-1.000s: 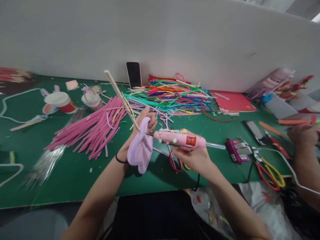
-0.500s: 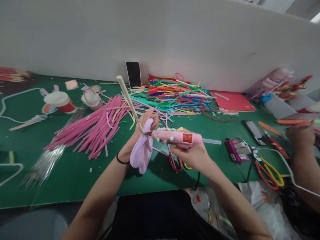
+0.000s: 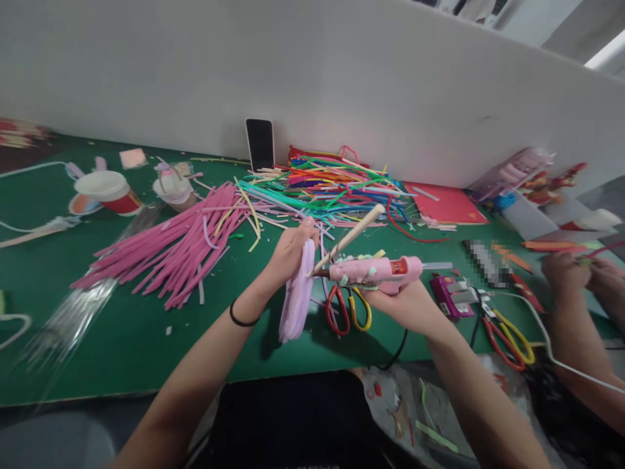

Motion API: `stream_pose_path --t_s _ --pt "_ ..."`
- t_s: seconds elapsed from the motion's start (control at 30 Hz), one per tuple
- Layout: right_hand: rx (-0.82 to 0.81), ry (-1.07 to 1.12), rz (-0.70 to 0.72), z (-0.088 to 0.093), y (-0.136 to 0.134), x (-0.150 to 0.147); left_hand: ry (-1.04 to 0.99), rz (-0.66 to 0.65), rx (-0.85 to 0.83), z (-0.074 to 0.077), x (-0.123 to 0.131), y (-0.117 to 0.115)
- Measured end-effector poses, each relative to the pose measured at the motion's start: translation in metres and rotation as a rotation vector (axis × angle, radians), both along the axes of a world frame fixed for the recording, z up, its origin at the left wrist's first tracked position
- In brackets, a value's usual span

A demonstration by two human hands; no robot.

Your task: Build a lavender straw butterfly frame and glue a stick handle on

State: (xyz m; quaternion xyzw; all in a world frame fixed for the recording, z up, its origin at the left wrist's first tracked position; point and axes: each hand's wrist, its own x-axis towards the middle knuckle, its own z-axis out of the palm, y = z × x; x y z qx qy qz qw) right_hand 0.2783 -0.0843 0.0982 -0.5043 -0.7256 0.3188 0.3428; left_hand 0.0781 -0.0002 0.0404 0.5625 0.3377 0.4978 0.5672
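My left hand (image 3: 291, 249) is closed on a lilac loop (image 3: 297, 299) of fuzzy pipe cleaners, which hangs edge-on below the fingers. From the loop's right side a pale wooden stick (image 3: 356, 231) slants up to the right; its join with the loop is partly hidden. My right hand (image 3: 407, 305) grips a pink glue gun (image 3: 375, 269) with pale green blobs on it and a clear glue stick out of its back. The gun's nozzle points left, at the stick's lower end beside the loop. Red-and-yellow-handled scissors (image 3: 338, 311) lie below the gun.
Pink pipe cleaners (image 3: 166, 244) lie at left, with multicoloured ones (image 3: 332, 185) behind. A phone (image 3: 260, 144) leans on the wall. Paper cups (image 3: 110, 192) stand at back left. At right are a purple device (image 3: 446, 299), more scissors (image 3: 512, 335), a white cable and another person's hands (image 3: 566, 272).
The wooden stick has swung from leaning up-left to leaning up-right, and the lilac loop has turned edge-on. Both my hands and the glue gun have shifted right. The other person's hands show more.
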Motion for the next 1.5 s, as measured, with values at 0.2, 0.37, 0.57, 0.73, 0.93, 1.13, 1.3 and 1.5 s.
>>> stream_pose_path --t_s 0.2,0.37,0.57,0.73,0.93,1.13,1.3,1.5 --pt "-0.054 0.081 -0.044 -0.004 -0.012 -0.002 0.071 0.196 0.079 0.008 0.001 -0.009" --pt "0.098 -0.02 -0.098 -0.005 -0.021 0.008 0.226 0.503 0.179 0.011 -0.007 -0.019" --pt "0.205 -0.229 -0.123 -0.005 -0.026 0.011 0.362 0.644 0.299 0.007 -0.019 -0.025" --pt "0.221 -0.292 -0.115 -0.004 -0.023 0.007 0.388 0.645 0.303 0.007 -0.018 -0.024" --pt "0.193 -0.282 -0.108 -0.006 -0.02 0.006 0.363 0.615 0.256 0.009 -0.017 -0.026" --pt "0.122 -0.201 -0.093 -0.009 -0.02 0.006 0.334 0.581 0.213 0.009 -0.016 -0.025" --pt "0.081 -0.113 -0.004 -0.016 -0.016 0.007 0.297 0.569 0.203 0.008 -0.015 -0.024" --pt "0.128 -0.062 0.034 -0.018 -0.012 0.007 0.281 0.549 0.177 0.01 -0.015 -0.023"
